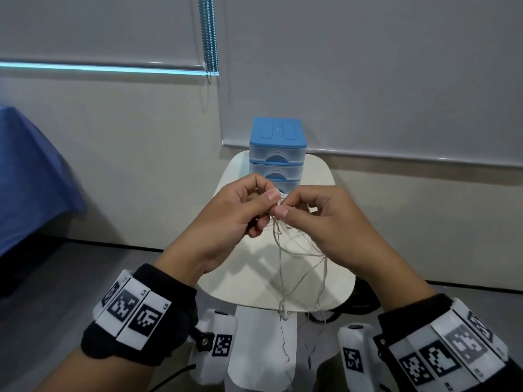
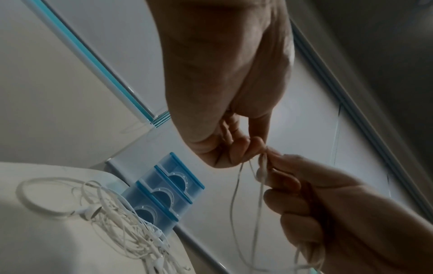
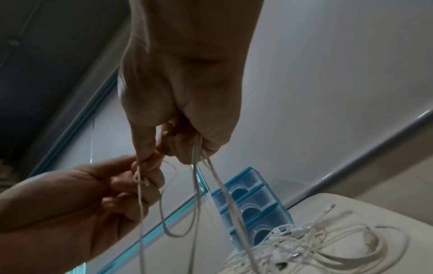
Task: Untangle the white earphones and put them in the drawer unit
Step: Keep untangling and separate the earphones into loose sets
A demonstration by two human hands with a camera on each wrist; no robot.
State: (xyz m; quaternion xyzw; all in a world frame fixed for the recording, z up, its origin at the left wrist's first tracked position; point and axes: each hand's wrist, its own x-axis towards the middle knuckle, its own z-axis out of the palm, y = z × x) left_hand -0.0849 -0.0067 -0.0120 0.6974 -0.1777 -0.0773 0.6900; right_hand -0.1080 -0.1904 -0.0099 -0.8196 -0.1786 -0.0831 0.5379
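Here both hands are raised together over the worktop (image 1: 246, 258), fingertips meeting: the left hand (image 1: 232, 219) and the right hand (image 1: 319, 224) each pinch a knot of the white earphones (image 1: 300, 250), cords dangling toward six o'clock. The drawer unit (image 1: 277, 154) stands at twelve o'clock, its drawers closed.
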